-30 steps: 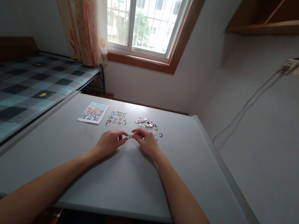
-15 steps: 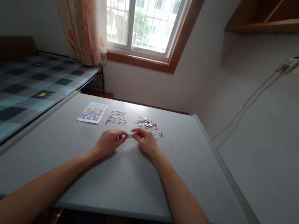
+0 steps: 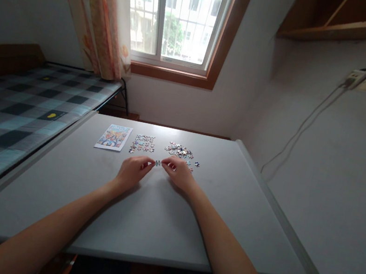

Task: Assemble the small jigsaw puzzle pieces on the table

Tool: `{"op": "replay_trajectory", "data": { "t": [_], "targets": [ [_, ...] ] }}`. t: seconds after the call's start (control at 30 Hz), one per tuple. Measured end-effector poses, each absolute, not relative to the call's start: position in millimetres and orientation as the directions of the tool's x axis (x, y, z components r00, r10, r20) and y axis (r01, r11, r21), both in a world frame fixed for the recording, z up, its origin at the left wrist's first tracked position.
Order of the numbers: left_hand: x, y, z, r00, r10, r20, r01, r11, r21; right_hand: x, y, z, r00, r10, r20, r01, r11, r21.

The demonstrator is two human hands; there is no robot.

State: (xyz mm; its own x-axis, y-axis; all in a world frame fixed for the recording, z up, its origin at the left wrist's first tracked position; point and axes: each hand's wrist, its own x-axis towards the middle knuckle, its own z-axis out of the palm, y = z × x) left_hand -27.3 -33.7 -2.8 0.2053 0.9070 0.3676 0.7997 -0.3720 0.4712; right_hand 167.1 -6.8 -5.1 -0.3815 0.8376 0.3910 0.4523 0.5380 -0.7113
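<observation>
Between my hands, small light-coloured puzzle pieces (image 3: pixel 158 163) are held just over the table; whether they are joined is too small to tell. My left hand (image 3: pixel 134 169) pinches them from the left with thumb and forefinger. From the right, my right hand (image 3: pixel 178 171) pinches them the same way. Beyond my left hand lie rows of puzzle pieces (image 3: pixel 145 147) with gaps between them. A heap of loose pieces (image 3: pixel 180 151) sits behind my right hand, partly hidden by it. Left of the rows is a colourful picture sheet (image 3: pixel 114 137).
The white table (image 3: pixel 153 226) has raised edges at its sides. A bed with a checked cover (image 3: pixel 71 89) stands on the left, and a curtain (image 3: pixel 101 14) hangs by the window. On the right wall a cable (image 3: pixel 308 119) runs down from a socket.
Both hands have risen slightly away from me with the pieces. The pieces show more clearly between the fingertips now.
</observation>
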Motion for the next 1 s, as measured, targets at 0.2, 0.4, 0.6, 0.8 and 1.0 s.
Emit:
{"op": "replay_trajectory", "data": {
  "t": [0.2, 0.4, 0.6, 0.8, 1.0],
  "targets": [
    [-29, -33, -6, 0.22, 0.889, 0.401, 0.782, -0.407, 0.473, 167, -7, -6, -0.396, 0.822, 0.409, 0.449, 0.562, -0.695],
    [-29, -32, -7, 0.216, 0.881, 0.421, 0.77, -0.418, 0.481, 168, -6, -7, -0.403, 0.808, 0.43, 0.451, 0.584, -0.675],
    [-28, -32, -6, 0.203, 0.884, 0.422, 0.777, -0.408, 0.479, 167, -8, -7, -0.418, 0.805, 0.422, 0.489, 0.591, -0.642],
    [-28, -30, -7, 0.182, 0.889, 0.419, 0.784, -0.389, 0.484, 182, -2, 0, -0.058, 0.901, 0.429, 0.804, 0.297, -0.515],
    [-26, -31, -6, 0.18, 0.89, 0.419, 0.791, -0.384, 0.476, 208, 9, -3, 0.156, 0.96, 0.234, 0.921, -0.055, -0.387]
  ]
}}
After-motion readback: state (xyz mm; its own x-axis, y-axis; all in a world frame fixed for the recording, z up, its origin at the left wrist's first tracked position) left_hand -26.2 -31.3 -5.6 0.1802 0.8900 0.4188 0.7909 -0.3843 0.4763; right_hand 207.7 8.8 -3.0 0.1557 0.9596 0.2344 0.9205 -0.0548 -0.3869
